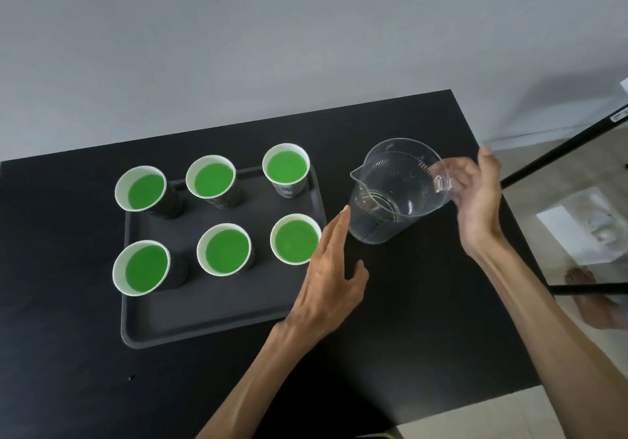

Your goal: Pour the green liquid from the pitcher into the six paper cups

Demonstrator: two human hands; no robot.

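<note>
Clear pitcher [390, 194]: no green liquid visible inside, upright on the black desk [424, 319], just off the tray's [210, 316] right edge, toward the desk's far right corner. Six paper cups [217, 250] on the tray, two rows of three, all holding green liquid. Right hand [479, 200] beside the handle, fingers loose. Left hand [331, 268] fingers straight, near the pitcher wall.

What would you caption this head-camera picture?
Six paper cups of green liquid on a tray, the clear pitcher empty beside them.
</note>
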